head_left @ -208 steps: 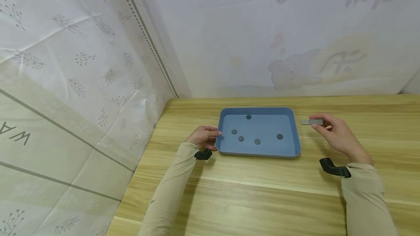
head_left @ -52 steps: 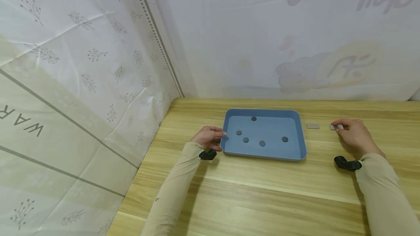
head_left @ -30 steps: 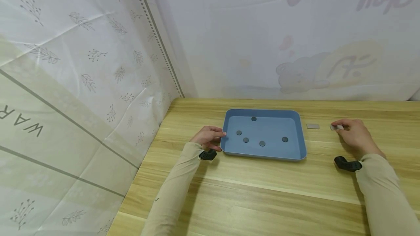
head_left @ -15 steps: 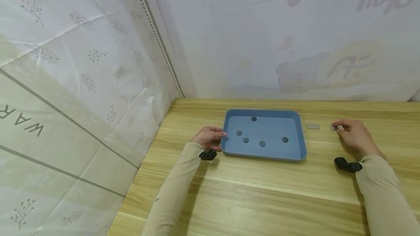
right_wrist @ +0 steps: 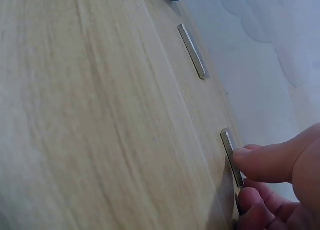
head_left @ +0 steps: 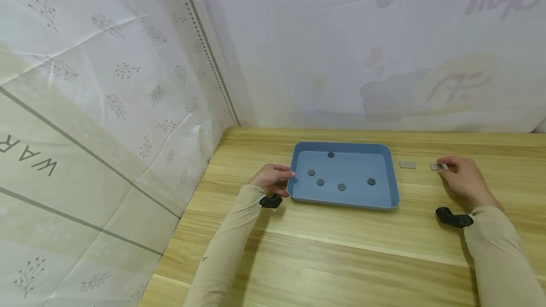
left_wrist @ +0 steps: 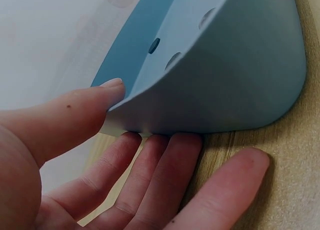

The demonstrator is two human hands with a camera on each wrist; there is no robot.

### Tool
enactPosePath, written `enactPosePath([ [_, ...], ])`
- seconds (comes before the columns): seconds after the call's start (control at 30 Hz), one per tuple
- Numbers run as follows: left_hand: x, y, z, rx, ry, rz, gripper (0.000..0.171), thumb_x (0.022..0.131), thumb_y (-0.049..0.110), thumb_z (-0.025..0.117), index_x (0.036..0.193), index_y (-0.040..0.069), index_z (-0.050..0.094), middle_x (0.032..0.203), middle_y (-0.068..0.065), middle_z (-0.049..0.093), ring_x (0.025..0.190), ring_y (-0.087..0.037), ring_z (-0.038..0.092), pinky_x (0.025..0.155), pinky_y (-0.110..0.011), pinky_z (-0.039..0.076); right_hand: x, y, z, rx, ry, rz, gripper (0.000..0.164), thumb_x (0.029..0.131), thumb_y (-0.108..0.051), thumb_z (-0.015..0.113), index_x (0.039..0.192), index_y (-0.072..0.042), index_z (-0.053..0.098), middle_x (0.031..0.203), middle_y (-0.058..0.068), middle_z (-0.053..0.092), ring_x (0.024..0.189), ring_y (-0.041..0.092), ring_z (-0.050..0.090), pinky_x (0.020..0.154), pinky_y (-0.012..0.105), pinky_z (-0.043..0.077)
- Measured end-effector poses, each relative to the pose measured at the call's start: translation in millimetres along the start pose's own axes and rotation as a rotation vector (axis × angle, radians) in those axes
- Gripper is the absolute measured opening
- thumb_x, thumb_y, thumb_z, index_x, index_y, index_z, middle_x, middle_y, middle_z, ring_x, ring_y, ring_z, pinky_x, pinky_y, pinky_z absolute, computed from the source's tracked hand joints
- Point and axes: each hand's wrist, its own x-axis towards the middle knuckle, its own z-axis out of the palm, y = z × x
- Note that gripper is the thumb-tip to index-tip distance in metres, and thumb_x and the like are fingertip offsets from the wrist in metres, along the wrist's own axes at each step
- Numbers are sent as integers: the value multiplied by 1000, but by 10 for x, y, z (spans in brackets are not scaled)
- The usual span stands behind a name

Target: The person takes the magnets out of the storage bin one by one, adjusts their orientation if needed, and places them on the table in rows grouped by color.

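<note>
Left grip (head_left: 269, 177) pinching tray (head_left: 354, 166), right grip (head_left: 467, 179) pinching bar (head_left: 435, 167)

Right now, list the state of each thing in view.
Blue tray: upright on the table
Five gray discs: apart, inside the tray
Left gray bar: lying untouched
Right gray bar: pinched
Left hand: gripping the tray's left side
Right hand: pinching the right bar
</note>
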Motion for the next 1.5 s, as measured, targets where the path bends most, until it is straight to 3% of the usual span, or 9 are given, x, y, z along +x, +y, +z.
enactPosePath([
  [0.1,10,-7,0,-9,-5,5,48,89,16,70,132,0,54,124,-19,63,103,-29,68,68,-43,62,-37,-4,2,22,7,40,39,100,-15,49,126,14,51,114,41,54,96,50,55,69,42,45],
  [0.37,8,-8,8,-16,-7,9,47,89,15,70,131,0,55,122,-19,65,100,-28,68,69,-44,61,-110,-65,7,115,16,158,57,103,-36,40,134,12,44,124,36,47,107,50,47,79,55,42],
  [0.43,5,-5,11,-15,-7,7,48,89,15,70,132,0,54,122,-19,65,101,-28,68,69,-44,61,-121,-95,20,127,42,176,58,102,-39,40,134,10,46,125,34,48,106,44,48,78,46,44],
  [0.53,3,-1,14,-11,-8,9,48,89,15,70,132,0,54,124,-19,64,102,-28,68,69,-43,62,-144,-147,41,151,83,197,57,101,-40,42,133,6,49,124,28,51,95,18,52,71,29,44],
  [0.67,6,-2,10,-14,-6,7,48,89,15,70,132,0,54,125,-18,63,103,-28,67,68,-43,62,-177,-247,69,194,122,204,54,100,-41,46,132,2,52,112,7,56,80,-11,40,62,15,41],
  [0.8,-1,-2,7,-13,-8,1,49,89,15,70,132,0,54,126,-19,63,105,-29,67,70,-44,61,-225,-377,85,262,139,150,54,99,-41,49,133,2,52,99,-22,50,79,-15,43,60,14,44],
  [0.9,-2,-4,5,-12,-11,-2,50,89,16,70,133,0,53,126,-19,62,105,-30,67,70,-44,61,-261,-497,112,319,152,90,49,99,-38,51,130,-1,54,98,-31,47,81,-11,49,60,14,47],
  [1.27,5,-20,-9,-23,-3,-17,50,88,16,71,133,2,54,128,-18,61,105,-30,67,70,-44,61,-250,-915,337,320,165,-62,37,99,-32,54,124,-5,61,101,-31,52,91,-10,48,71,10,41],
  [1.5,5,-6,-9,-30,-5,-6,49,88,16,71,132,0,54,125,-19,63,105,-29,67,70,-44,61,-214,-1038,505,248,123,-151,33,98,-30,56,122,-8,64,111,1,63,88,1,47,71,16,40],
])
